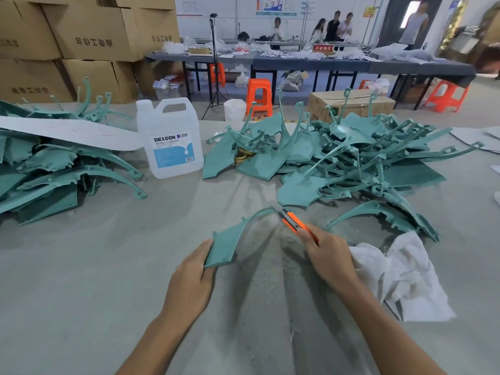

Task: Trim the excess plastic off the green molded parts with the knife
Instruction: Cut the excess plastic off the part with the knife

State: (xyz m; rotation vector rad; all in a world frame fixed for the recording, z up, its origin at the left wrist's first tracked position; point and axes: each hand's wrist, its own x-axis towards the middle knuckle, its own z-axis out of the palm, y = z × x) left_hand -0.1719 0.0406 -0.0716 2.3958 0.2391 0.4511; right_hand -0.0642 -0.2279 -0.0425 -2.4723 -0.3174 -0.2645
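Grey felt-like bench top [108, 280], workshop floor behind it. Status from where I stand:

- Left hand [193, 269]: grips the wide flat end of one green part [226, 247], thumb along its edge, fingers hidden beneath. The part lies dead centre on the bench, thin curved arm pointing to 1 o'clock.
- Right hand [328, 258]: fingers curled round the orange knife [293, 223]. Blade is out, tip at the far end of that curved arm. Cannot tell if it is actually cutting.
- Untidy pile of green parts [351, 158] at 1 o'clock from the hands, a second pile [54, 169] at 10 o'clock. A long white paper strip [67, 131] lies over the second pile, with faint red marks, unreadable.
- White jug [170, 139] at 11 o'clock, between the piles. Label reads "DEXCON" on a blue-and-white panel; the smaller print is too fine to read.
- Crumpled white cloth [400, 277] at 3 o'clock, just beside the right wrist.
- Fine plastic shavings are scattered on the bench near the forearms.

Background, 12 o'clock: orange stool [259, 96], camera tripod [215, 63], long grey tables [297, 63] covered in bags and small parts, several people standing behind them. A red sign [323, 48] on the tables reads "不合格区". Stacked cardboard boxes [89, 31] at 10 o'clock carry Chinese print, upside down.
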